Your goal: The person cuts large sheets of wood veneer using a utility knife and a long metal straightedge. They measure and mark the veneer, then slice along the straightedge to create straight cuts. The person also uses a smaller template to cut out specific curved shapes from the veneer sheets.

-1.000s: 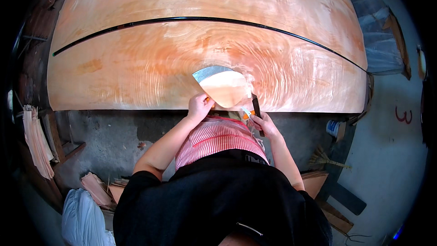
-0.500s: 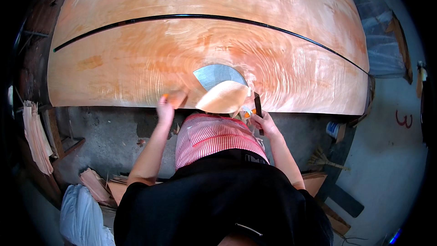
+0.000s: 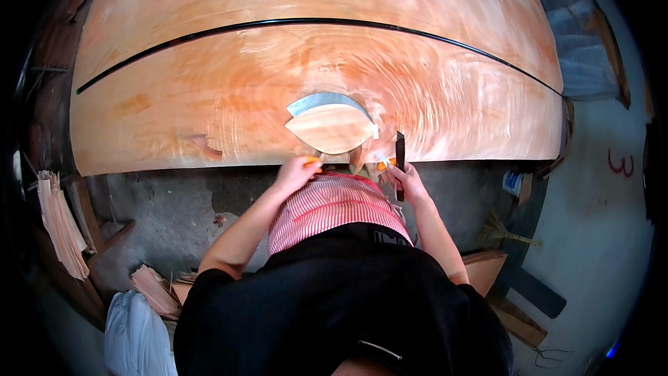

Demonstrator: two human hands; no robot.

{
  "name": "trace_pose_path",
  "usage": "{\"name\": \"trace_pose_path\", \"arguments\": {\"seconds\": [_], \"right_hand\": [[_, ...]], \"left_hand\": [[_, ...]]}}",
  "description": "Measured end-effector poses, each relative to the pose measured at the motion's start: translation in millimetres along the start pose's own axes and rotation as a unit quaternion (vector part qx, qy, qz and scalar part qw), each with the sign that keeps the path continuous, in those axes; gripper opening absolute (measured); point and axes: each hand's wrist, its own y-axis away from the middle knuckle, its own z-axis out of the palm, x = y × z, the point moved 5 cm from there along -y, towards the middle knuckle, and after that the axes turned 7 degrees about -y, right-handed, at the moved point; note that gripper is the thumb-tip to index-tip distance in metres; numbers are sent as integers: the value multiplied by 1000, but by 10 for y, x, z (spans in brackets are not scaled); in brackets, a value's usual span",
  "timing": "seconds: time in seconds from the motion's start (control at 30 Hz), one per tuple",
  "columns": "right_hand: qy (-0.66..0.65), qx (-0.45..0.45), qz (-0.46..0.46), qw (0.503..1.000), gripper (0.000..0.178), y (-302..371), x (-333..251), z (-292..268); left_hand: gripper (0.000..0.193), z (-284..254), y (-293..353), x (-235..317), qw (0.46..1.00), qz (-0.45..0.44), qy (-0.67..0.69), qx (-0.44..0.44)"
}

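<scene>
A leaf-shaped piece of pale wood veneer (image 3: 330, 129) lies over a grey, curved-edged template (image 3: 327, 100), whose far rim still shows. At the near edge of the large veneer sheet (image 3: 452, 111), my left hand (image 3: 296, 174) is closed, its fingers curled together beside the leaf piece. Orange shows at its fingertips; whatever they hold, if anything, is hidden. My right hand (image 3: 407, 182) grips a dark, flat knife-like blade (image 3: 400, 157), standing almost upright. By its fingers are an orange bit and a small white strip. A curled veneer scrap (image 3: 204, 146) is over the sheet to the left.
A long black strip (image 3: 306, 22) crosses the sheet beyond the template. Veneer offcuts (image 3: 61, 223) lean at the left, and a white bag (image 3: 139, 338) stands lower left. On the right are a straw brush (image 3: 495, 230), a small tub (image 3: 513, 182) and a plastic-wrapped stack (image 3: 581, 56).
My left hand has let go of the scrap and moved right, close to the leaf piece. That piece has shifted farther onto the template. My right hand keeps the blade.
</scene>
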Motion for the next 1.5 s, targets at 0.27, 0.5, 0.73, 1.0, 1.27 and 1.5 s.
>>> {"name": "trace_pose_path", "arguments": {"seconds": [0.27,0.5,0.73,1.0,1.27,1.5], "right_hand": [[-23,-20,-24,999,19,-8,40,-67],[-38,24,-31,999,17,50,72,-238],[-44,13,-28,999,20,0,49,-230],[-14,-15,-37,999,24,-101,23,-193],[6,-2,-44,999,19,-164,-25,27],[2,-5,-31,1000,14,-216,-51,277]], "left_hand": [[23,960,-530,135,930,-221,234,-175],[18,905,-496,93,903,-226,345,-120],[23,195,-341,-82,999,-27,-38,-14],[29,-1208,542,124,826,-128,-549,22],[51,-939,441,834,874,118,-396,255],[75,-382,-72,721,836,202,-461,218]]}}
